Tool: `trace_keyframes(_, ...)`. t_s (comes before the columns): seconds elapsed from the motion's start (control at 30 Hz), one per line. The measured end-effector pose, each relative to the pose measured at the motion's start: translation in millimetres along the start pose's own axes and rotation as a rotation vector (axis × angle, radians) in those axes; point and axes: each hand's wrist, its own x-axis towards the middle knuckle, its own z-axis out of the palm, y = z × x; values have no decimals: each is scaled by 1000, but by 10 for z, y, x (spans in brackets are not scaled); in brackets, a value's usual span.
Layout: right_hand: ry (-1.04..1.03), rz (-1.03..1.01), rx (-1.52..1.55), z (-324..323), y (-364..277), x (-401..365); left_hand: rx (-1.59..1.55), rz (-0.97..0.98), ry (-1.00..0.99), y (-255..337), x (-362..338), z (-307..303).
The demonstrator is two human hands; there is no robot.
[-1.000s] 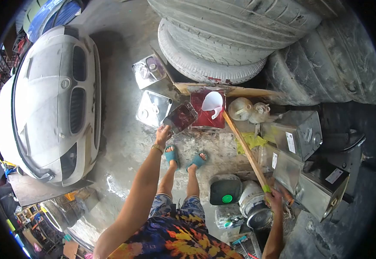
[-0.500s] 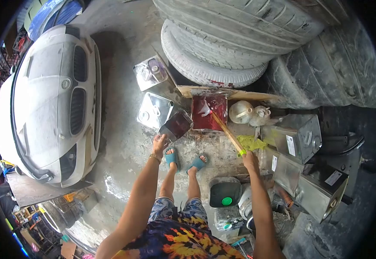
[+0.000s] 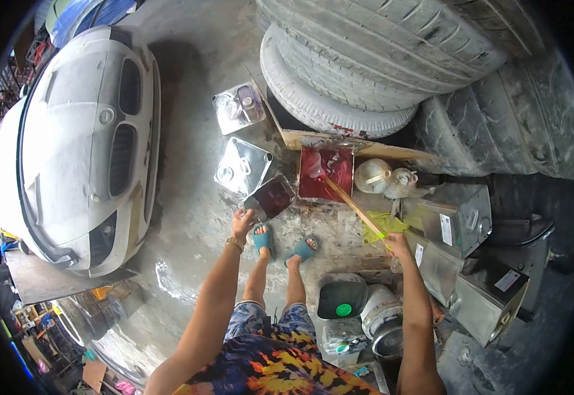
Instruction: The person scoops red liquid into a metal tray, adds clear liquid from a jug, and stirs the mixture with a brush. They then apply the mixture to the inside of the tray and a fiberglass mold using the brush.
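My left hand is closed on the near corner of a flat, square, dark lid-like piece, its inner part coated dark red. Beside that piece stands an open square tin of red paint. My right hand is wrapped round the end of a long wooden stick with a yellow-green band near the grip. The stick's far end reaches into the tin, at a pale, fan-shaped piece smeared red. Under the stick lies a yellow-green cloth.
Two square metal cans, one with a handle, stand left of the tin. Plastic jugs and labelled metal cans stand to the right. Large tyres rise behind. A whitish car front fills the left; black-lidded buckets sit near my feet.
My right hand has shifted right and slightly nearer with the stick. The pale piece in the tin looks redder. My left hand still holds the dark piece; the whole view has shifted slightly.
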Motion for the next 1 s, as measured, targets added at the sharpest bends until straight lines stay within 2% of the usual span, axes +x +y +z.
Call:
trace_keyframes(0.13,54,4,66,-11,213,-253,7,-42,129,-39,1,24)
trace_keyframes(0.27,35,-18,88,-115,317,-453,3,-25,78,-84,22,-48)
trace_keyframes(0.43,9,29,187,-227,751,-779,48,-4,60,-115,67,-55)
trace_keyframes(0.57,8,-69,176,-323,938,-1288,58,-20,61,-81,72,42)
trace_keyframes(0.77,181,-65,274,-391,808,-2293,61,21,11,22,97,327)
trace_keyframes(1.0,411,-116,-65,-324,863,-2769,82,53,-10,82,242,784)
